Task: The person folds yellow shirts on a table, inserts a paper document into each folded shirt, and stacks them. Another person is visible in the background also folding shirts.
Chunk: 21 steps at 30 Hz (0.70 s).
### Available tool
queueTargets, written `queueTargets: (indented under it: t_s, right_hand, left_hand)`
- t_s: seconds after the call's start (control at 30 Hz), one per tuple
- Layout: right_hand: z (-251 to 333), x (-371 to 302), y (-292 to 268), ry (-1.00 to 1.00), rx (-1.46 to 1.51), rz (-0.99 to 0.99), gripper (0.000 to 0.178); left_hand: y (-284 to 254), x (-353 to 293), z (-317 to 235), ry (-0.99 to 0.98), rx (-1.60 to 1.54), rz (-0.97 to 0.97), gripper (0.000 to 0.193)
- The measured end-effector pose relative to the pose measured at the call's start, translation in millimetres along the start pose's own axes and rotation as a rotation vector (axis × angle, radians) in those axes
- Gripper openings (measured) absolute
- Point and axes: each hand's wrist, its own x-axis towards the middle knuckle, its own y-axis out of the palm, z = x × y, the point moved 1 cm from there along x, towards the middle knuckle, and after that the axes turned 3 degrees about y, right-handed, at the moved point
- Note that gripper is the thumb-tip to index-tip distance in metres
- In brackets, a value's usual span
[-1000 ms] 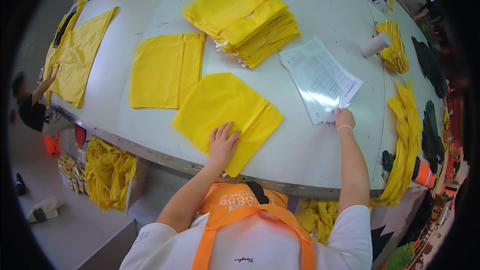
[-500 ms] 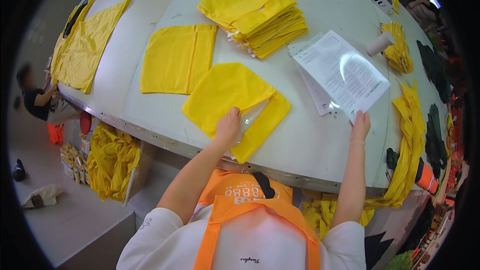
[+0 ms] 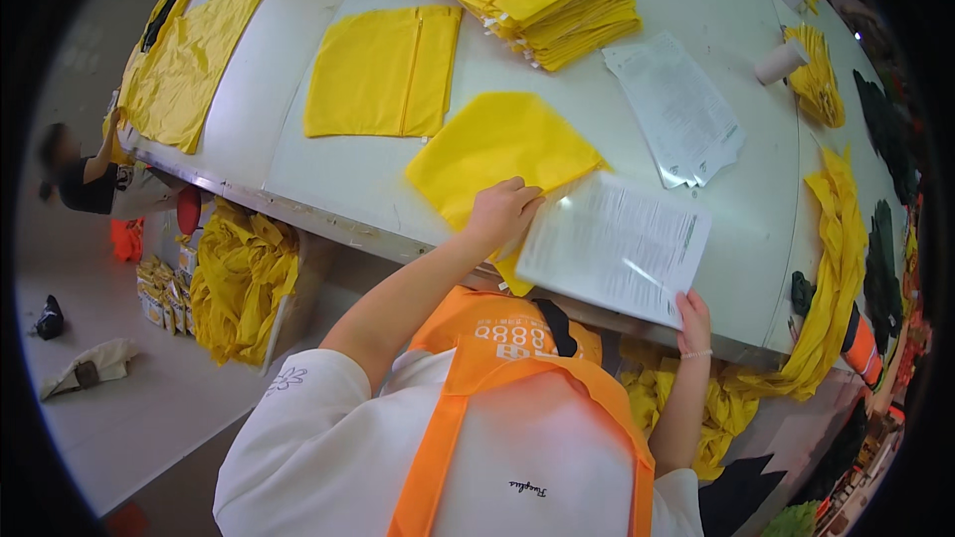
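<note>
Near the front edge of the table lies a yellow fabric pouch [image 3: 502, 144], its opening on the side by my right hand. My left hand [image 3: 502, 214] pinches the lip of that opening, fingers closed. A printed white sheet [image 3: 617, 244] with a glossy surface is gripped at its near right corner by my right hand [image 3: 693, 318]. The sheet's left edge is at the pouch opening, close to my left fingertips; whether it has passed inside I cannot tell. Another flat yellow pouch [image 3: 383, 75] with a zip line lies beyond, to the left.
A pile of folded yellow pouches [image 3: 542, 0] stands at the far side. More printed sheets [image 3: 676, 109] lie right of it, near a white roll [image 3: 781, 62]. Yellow fabric [image 3: 836, 259] hangs over the right edge. At far left a person [image 3: 90, 174] handles yellow cloth [image 3: 189, 70].
My right hand has drawn the sheet left and toward me, off the other sheets to the pouch opening. My left hand still holds the pouch's lip. The whole view has shifted slightly.
</note>
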Motion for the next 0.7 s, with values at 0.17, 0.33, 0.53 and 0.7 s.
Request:
queueTargets:
  t_s: [0.17,0.33,0.53,0.7]
  right_hand:
    - [-19,13,53,-0.114,0.100,0.000,0.024]
    - [-37,17,124,-0.081,0.130,0.123,0.024]
    - [-50,7,173,-0.120,0.166,0.040,0.023]
    - [-41,3,179,-0.092,0.145,0.107,0.021]
  left_hand:
    - [0,-4,-16,-0.054,-0.008,0.054,0.020]
    - [17,-11,-24,-0.060,-0.044,0.093,0.027]
    - [22,-19,-31,-0.173,-0.158,0.063,0.033]
    - [22,-21,-35,-0.150,-0.209,0.052,0.034]
